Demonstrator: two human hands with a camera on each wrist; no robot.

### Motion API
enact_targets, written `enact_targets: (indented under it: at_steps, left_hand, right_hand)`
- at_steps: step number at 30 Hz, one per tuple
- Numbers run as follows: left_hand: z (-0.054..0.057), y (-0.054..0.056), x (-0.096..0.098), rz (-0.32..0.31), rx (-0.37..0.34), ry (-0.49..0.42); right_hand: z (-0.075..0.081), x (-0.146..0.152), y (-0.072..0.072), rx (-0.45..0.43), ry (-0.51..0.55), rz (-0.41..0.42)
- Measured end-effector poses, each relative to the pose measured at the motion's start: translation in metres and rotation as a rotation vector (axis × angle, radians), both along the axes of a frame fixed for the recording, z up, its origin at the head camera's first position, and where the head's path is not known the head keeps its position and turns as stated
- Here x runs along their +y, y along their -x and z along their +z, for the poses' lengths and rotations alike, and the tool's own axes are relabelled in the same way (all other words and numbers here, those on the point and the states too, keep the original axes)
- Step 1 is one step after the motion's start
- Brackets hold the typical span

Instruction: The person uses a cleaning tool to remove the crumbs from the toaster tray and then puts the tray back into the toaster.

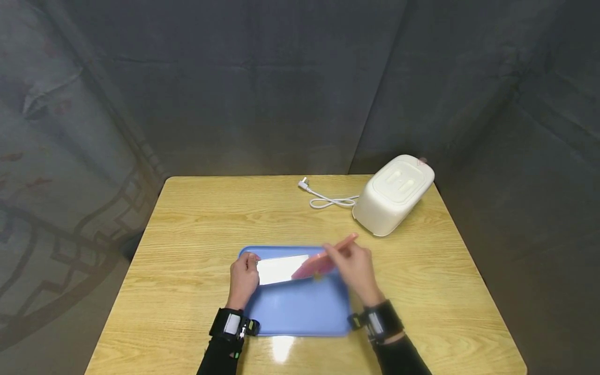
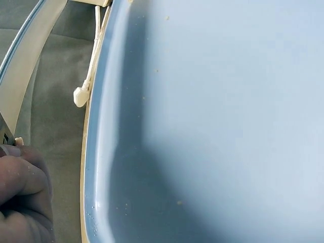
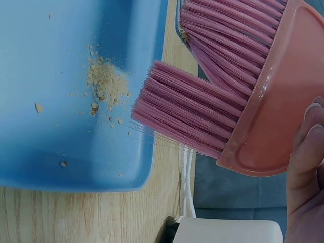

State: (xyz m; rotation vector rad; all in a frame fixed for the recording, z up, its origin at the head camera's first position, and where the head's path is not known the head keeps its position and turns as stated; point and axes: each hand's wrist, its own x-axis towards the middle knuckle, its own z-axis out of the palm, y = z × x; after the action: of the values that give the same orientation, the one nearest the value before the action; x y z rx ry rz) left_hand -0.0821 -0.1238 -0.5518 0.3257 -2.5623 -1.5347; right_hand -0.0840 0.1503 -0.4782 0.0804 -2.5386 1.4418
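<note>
here | left hand (image 1: 244,276) grips white panel (image 1: 279,270) | right hand (image 1: 355,268) holds brush (image 3: 268,101)

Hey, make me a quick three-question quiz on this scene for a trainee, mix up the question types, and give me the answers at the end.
1. Which hand grips the pink, long-bristled brush?

2. Where does the pile of pale, loose crumbs lie?
a) on the bare wooden table
b) in the blue, rectangular tray
c) on top of a black wristband

3. True or false: the left hand holds one end of the flat, white-looking rectangular panel.

Key:
1. The right hand.
2. b
3. True.
</note>
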Motion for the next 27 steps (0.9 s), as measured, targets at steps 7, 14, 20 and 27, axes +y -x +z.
enact_targets:
  at_steps: [7,14,20,27]
  left_hand:
    - [-0.001,-0.001,0.000,-0.009,0.015,0.015]
    - [-0.002,0.000,-0.001,0.001,0.017,0.010]
    - [-0.001,0.001,-0.002,0.006,0.023,0.003]
    - [-0.002,0.001,-0.001,0.010,0.029,0.000]
  right_hand:
    - [0.001,-0.001,-0.001,-0.044,0.021,-0.026]
    - [0.004,0.000,-0.003,-0.091,0.077,-0.073]
    - [0.008,0.000,-0.002,-0.063,0.099,-0.091]
    - [0.015,-0.005,0.002,-0.017,0.204,-0.060]
